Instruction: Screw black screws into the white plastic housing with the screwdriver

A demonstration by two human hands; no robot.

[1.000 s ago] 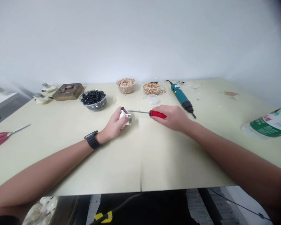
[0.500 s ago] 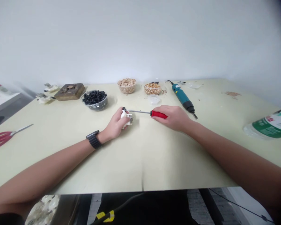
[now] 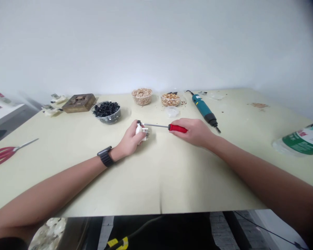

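Observation:
My left hand (image 3: 130, 140) is closed around a small white plastic part (image 3: 142, 133) with a black piece (image 3: 138, 122) at its upper end. In my right hand (image 3: 195, 131) is a screwdriver (image 3: 177, 128) with a red handle, held level and pointing left. Its metal shaft reaches to the black piece on the white part; whether the tip touches a screw is too small to tell. A plastic tub of small black parts (image 3: 107, 112) stands just beyond my left hand. Some of the white part is hidden by my fingers.
Two tubs of small brass-coloured pieces (image 3: 142, 96) (image 3: 170, 100) and a clear lid (image 3: 172, 111) stand at the back. A teal electric screwdriver (image 3: 203, 109) lies behind my right hand. Red scissors (image 3: 5, 155), a metal block (image 3: 78, 103) and white parts (image 3: 51, 110) lie left; a plastic bottle (image 3: 299, 142) lies right.
The whole view has shifted very slightly. Both hands keep the same hold, with the screwdriver still at the black piece.

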